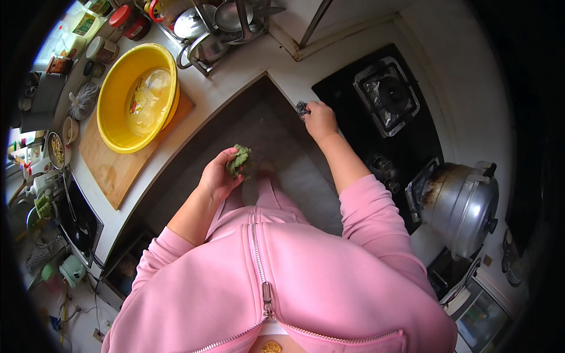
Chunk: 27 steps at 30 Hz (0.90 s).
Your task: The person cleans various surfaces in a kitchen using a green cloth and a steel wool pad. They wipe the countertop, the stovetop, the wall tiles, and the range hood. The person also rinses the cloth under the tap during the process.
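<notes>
A crumpled green cloth [239,161] is gripped in my left hand [217,173], held over the floor in front of my body. My right hand [321,120] reaches out to the counter edge beside the gas stove [340,95]. Its fingers are closed around a dark steel-wool scrubber [302,110], most of which shows past the fingertips. Whether the scrubber touches the counter edge, I cannot tell.
A yellow plastic basin [112,110] stands on a wooden cutting board [108,176] on the left counter. Pans and ladles [207,46] crowd a rack in the corner. A large lidded aluminium pot [459,207] sits at the stove's near end. Jars [129,22] line the windowsill.
</notes>
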### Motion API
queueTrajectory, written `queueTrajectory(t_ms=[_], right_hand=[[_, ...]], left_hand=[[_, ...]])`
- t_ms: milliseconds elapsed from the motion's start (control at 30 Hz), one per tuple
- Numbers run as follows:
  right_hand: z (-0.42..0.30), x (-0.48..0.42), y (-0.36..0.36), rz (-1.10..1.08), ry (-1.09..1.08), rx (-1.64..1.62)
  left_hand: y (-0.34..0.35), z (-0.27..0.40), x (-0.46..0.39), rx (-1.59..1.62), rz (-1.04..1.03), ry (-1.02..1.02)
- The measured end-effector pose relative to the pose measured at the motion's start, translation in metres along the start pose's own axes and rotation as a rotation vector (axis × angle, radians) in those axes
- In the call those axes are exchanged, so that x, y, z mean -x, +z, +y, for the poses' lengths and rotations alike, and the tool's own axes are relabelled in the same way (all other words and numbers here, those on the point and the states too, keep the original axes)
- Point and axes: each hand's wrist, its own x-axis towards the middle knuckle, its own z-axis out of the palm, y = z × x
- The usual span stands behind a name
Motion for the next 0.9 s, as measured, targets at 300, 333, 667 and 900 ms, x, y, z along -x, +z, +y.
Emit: queueTrajectory(t_ms=[300,333,667,900], right_hand=[[0.027,0.054,-0.025,-0.095,0.068,0.077],[0.019,0.041,-0.019,-0.071,0.040,0.071],[0.031,0.054,-0.030,-0.232,0.057,0.065],[-0.004,-0.002,0.000,-0.153,-0.051,0.094]], left_hand=[[-0.015,0.003,-0.005,0.031,-0.013,0.022],[-0.014,0.002,-0.004,0.025,-0.003,0.018],[-0.020,0.000,-0.007,0.045,-0.048,0.026],[-0.025,-0.001,-0.009,0.048,0.000,0.014]])
